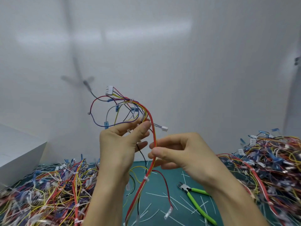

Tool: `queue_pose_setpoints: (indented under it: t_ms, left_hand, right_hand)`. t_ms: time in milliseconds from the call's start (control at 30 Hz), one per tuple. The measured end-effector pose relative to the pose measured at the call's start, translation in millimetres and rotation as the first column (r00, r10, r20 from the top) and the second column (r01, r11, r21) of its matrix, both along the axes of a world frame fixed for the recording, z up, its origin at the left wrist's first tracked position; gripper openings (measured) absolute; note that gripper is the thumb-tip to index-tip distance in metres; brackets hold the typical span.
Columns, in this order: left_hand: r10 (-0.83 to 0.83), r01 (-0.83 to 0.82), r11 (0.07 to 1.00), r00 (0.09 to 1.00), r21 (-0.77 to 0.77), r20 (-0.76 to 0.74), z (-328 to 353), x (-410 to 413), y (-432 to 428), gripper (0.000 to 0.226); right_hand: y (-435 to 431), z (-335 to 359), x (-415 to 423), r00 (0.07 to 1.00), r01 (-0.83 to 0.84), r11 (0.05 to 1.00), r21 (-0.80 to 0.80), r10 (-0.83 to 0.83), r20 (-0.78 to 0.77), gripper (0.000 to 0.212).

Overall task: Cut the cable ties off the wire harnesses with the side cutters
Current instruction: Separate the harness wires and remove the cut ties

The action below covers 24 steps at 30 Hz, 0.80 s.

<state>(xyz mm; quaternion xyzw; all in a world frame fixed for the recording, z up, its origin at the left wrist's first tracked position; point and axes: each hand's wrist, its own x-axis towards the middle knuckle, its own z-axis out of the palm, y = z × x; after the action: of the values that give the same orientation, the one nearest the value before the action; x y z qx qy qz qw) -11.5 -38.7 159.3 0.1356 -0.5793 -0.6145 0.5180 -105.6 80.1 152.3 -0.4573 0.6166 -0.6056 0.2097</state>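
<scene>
I hold one wire harness (150, 118) upright in front of me, a bundle of red, yellow and orange wires with white connectors. My left hand (120, 144) pinches its upper part between thumb and fingers. My right hand (177, 152) pinches the bundle lower down. A white cable tie (146, 178) wraps the bundle below my hands, and another (131, 101) sits near the top fan of wires. The side cutters (193, 198), with green handles, lie on the green mat to the right, apart from both hands.
A heap of tied harnesses (268, 162) fills the right side, and a spread heap of loose wires (45, 190) covers the left. Cut white tie scraps (156, 194) litter the green cutting mat (162, 180). A white box (17, 152) stands at far left against the white wall.
</scene>
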Motion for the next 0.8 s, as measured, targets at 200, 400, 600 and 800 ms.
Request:
queue_pose_setpoints:
  t_ms: [200,400,600,800]
  left_hand:
    - [-0.169,0.169,0.985,0.986,-0.012,0.013,1.9,-0.7,5.3,0.021]
    - [-0.244,0.29,0.95,0.919,-0.113,0.311,-0.7,7.7,-2.8,0.03]
    - [-0.167,0.368,0.885,0.822,-0.285,0.544,-3.1,13.0,-8.2,0.039]
    - [-0.097,0.42,0.853,0.709,-0.309,0.698,-10.7,13.5,-17.3,0.07]
  right_hand:
    - [-6.7,-1.3,1.4,0.989,0.134,0.963,-0.234,-0.113,0.101,0.018]
    - [-2.9,-0.7,-11.6,0.958,0.228,0.921,-0.315,-0.153,0.244,0.013]
    - [0.1,-2.2,-19.6,0.946,0.265,0.911,-0.317,-0.182,0.268,0.013]
    - [2.4,-1.1,-22.3,0.938,0.307,0.879,-0.364,-0.214,0.273,0.015]
